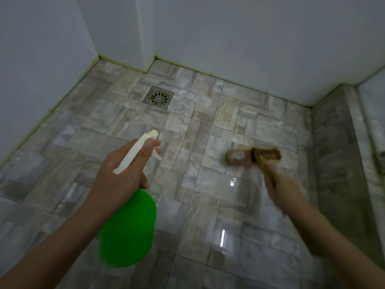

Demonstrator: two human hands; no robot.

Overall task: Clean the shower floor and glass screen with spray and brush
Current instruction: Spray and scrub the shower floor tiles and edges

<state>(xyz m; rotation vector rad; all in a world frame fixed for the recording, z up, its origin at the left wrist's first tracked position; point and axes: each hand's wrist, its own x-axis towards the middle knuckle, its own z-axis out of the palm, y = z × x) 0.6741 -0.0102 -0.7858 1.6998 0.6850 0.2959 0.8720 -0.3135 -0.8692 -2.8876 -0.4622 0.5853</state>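
My left hand [123,170] grips the neck of the green spray bottle [129,228], fingers curled round it and forefinger lying along its white trigger head [135,152], whose nozzle points away from me over the shower floor [100,126]. The bottle hangs tilted above the tiles, its round body toward me; I can read no writing on it. To the right, my right hand [285,190], smeared with motion, holds the handle of the brown brush [252,156], its head down on the wet, shiny tiles; a pale patch on its back is too blurred to read. Farther off, a round metal drain [158,98] sits in the floor near the white walls [250,38], and a raised tiled kerb [337,142] borders the right side.
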